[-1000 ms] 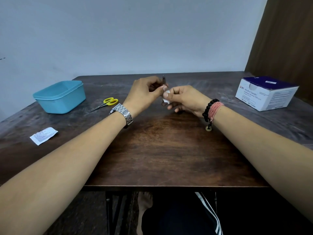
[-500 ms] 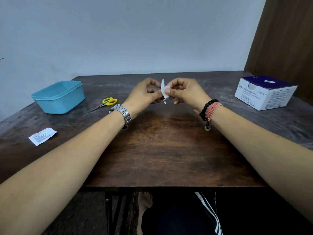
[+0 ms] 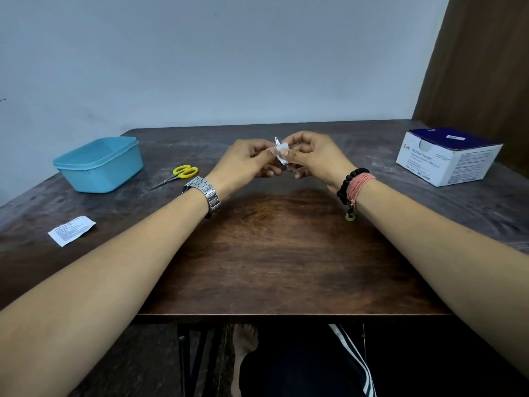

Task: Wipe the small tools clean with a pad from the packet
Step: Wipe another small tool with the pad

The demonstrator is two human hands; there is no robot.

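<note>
- Head view: my left hand (image 3: 246, 161) pinches the small silver metal tool (image 3: 277, 140).
- My right hand (image 3: 312, 156) pinches the white pad (image 3: 282, 153); better stroke it lengthwise, firmly.

Blue tub (image 3: 100, 167), yellow-handled scissors (image 3: 183, 173), white-and-navy box (image 3: 449, 159) (printed), dark wood-grain table (image 3: 272, 253).
</note>
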